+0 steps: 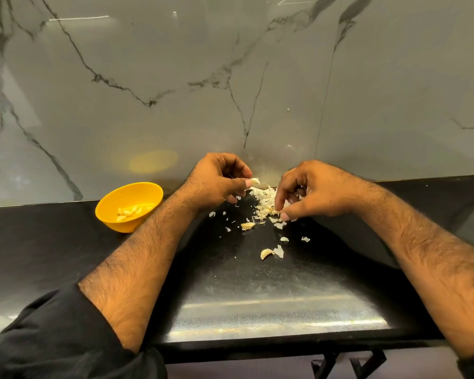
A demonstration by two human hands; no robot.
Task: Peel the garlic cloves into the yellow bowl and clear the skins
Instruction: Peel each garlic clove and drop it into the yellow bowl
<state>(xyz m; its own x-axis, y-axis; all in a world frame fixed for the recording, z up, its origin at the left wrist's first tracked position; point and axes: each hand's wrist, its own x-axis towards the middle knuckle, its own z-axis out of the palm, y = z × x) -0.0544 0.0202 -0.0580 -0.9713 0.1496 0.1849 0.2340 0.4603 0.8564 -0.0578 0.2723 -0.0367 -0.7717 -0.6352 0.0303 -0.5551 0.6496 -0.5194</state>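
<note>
A yellow bowl [112,214] stands at the left on the black counter, with several peeled garlic cloves [130,210] in it. My left hand [216,181] pinches a garlic clove [255,181] between thumb and fingers, above the counter near the wall. My right hand [312,192] reaches down into a pile of white garlic skins [263,199] and pinches a small piece of skin or clove at its fingertips; which one I cannot tell. Two loose cloves lie on the counter: one clove [247,226] just before the pile and another clove [266,253] nearer to me.
Small skin flakes [305,239] are scattered over the black counter [66,255] around the pile. A grey marble wall [230,77] rises right behind the hands. The counter's front edge [285,346] runs below my forearms.
</note>
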